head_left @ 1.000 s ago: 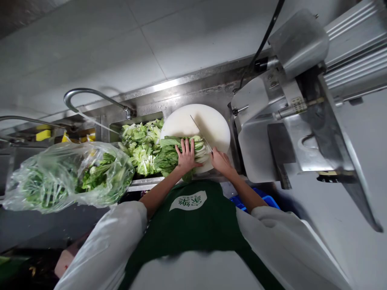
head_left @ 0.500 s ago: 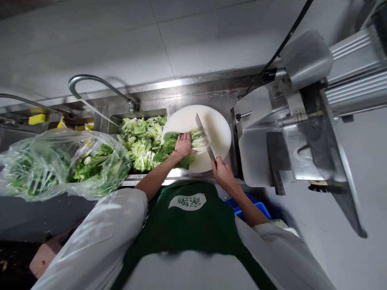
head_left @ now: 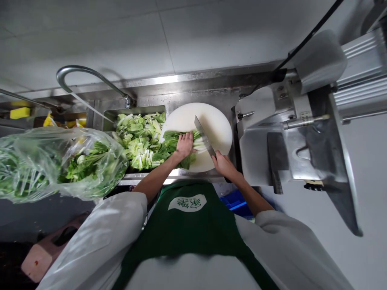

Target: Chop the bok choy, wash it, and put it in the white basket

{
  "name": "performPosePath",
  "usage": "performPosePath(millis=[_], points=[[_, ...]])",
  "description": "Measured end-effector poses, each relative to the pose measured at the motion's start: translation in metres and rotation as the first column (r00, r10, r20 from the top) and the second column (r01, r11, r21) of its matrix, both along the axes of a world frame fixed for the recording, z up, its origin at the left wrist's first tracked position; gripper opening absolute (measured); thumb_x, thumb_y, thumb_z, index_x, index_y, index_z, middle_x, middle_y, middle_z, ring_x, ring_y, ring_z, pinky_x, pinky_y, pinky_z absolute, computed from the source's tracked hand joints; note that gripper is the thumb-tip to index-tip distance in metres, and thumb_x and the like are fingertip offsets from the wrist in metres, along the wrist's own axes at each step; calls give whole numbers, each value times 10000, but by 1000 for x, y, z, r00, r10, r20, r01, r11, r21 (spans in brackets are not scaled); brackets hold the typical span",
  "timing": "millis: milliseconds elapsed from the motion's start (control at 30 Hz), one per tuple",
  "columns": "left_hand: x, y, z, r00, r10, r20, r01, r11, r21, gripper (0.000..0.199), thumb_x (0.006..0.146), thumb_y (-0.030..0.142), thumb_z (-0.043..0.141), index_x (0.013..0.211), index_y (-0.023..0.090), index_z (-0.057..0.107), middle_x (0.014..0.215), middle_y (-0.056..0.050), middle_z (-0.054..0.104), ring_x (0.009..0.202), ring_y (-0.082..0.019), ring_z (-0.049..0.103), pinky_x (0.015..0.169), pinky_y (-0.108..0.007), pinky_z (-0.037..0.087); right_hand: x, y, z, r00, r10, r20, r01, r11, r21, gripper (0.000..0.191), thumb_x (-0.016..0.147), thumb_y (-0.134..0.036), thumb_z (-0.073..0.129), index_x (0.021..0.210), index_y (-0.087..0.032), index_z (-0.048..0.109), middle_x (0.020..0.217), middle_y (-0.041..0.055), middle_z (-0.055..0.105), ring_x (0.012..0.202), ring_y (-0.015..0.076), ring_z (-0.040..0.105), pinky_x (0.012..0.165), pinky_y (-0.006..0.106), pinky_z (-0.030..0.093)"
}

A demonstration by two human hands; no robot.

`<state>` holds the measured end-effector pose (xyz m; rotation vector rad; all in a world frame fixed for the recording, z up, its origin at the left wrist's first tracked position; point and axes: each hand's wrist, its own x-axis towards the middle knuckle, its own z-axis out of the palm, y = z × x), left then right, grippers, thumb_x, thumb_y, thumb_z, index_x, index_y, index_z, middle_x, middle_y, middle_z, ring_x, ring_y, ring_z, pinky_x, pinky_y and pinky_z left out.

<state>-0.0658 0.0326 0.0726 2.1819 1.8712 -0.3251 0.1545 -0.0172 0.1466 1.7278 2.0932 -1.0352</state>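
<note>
My left hand (head_left: 185,146) lies over a bunch of leafy greens (head_left: 171,141), its fingers pressing the bunch onto a round white cutting board (head_left: 184,114). Pale stems (head_left: 198,143) of the bunch stick out to the right of that hand. In my right hand (head_left: 223,164) is the handle of a cleaver (head_left: 203,135). Its blade slants up and to the left, at the right end of the stems. Whether the edge touches the board cannot be made out. Left of the board, chopped greens (head_left: 139,139) fill the sink basin (head_left: 110,114).
A curved faucet (head_left: 90,71) runs water into the basin. Clear plastic bags (head_left: 54,161) of whole greens lie at the left. On the right stands a metal slicing machine (head_left: 256,121), with another cleaver (head_left: 276,155) lying on it. A yellow sponge (head_left: 20,113) is at far left.
The cleaver has shifted slightly left over the stems, toward my left hand. My left hand keeps its place on the greens. The camera view has moved a little.
</note>
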Motion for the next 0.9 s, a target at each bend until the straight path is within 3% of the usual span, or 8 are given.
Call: performPosePath(millis=[133, 267, 433, 600, 700, 800, 900], points=[[0, 3, 2, 1000, 12, 3, -12, 1000, -11, 989, 770, 470, 805, 1554, 57, 368, 1438, -259, 539, 1305, -382, 509, 1164, -466, 312, -8, 4, -14, 1000, -10, -19, 10, 1000, 26, 312, 1107, -306, 336, 1232, -128, 559, 1049, 162, 740, 1011, 278, 716, 798, 284, 429], [1, 3, 5, 999, 30, -9, -31, 1000, -7, 988, 759, 462, 819, 1554, 83, 373, 1441, -250, 540, 1317, -385, 513, 1165, -472, 318, -4, 5, -10, 998, -12, -59, 15, 999, 48, 305, 1103, -315, 348, 1199, -142, 579, 1066, 160, 740, 1014, 270, 713, 792, 277, 441], [2, 4, 8, 999, 35, -4, -35, 999, -36, 965, 764, 464, 817, 1552, 114, 384, 1452, -239, 537, 1319, -391, 512, 1170, -514, 320, 0, 20, -2, 995, -32, -90, 28, 999, -45, 317, 1095, -337, 359, 1138, -146, 609, 866, 117, 739, 658, 204, 688, 647, 262, 427], [3, -1, 9, 999, 33, 4, -33, 999, -20, 913, 766, 453, 815, 1534, 156, 419, 1510, -221, 492, 1433, -412, 399, 1209, -561, 256, -18, 41, -23, 980, -85, -177, 75, 995, -60, 356, 1102, -331, 314, 1160, -122, 596, 852, 89, 733, 454, 129, 571, 533, 234, 400], [2, -5, 10, 999, 34, -7, -35, 999, -8, 981, 715, 501, 844, 1534, 170, 418, 1633, -214, 349, 1516, -430, 271, 1195, -560, 281, -23, 49, -32, 975, -114, -193, 101, 992, -75, 365, 1101, -322, 301, 1183, -114, 589, 874, 89, 738, 444, 116, 561, 505, 221, 393], [-3, -5, 12, 999, 38, -27, -39, 999, -38, 1092, 655, 560, 868, 1549, 162, 382, 1708, -221, 183, 1508, -446, 268, 1168, -560, 312, -18, 52, -26, 981, -79, -176, 68, 995, -69, 363, 1097, -337, 324, 1193, -121, 601, 867, 87, 743, 456, 124, 574, 533, 226, 409], [-9, 0, 14, 999, 34, -11, -35, 997, -74, 1125, 628, 577, 873, 1536, 142, 370, 1664, -259, 269, 1439, -429, 373, 1148, -542, 330, -1, 52, -12, 990, -50, -132, 54, 998, 26, 369, 1095, -387, 358, 1167, -143, 626, 887, 101, 753, 592, 164, 662, 626, 235, 444]])
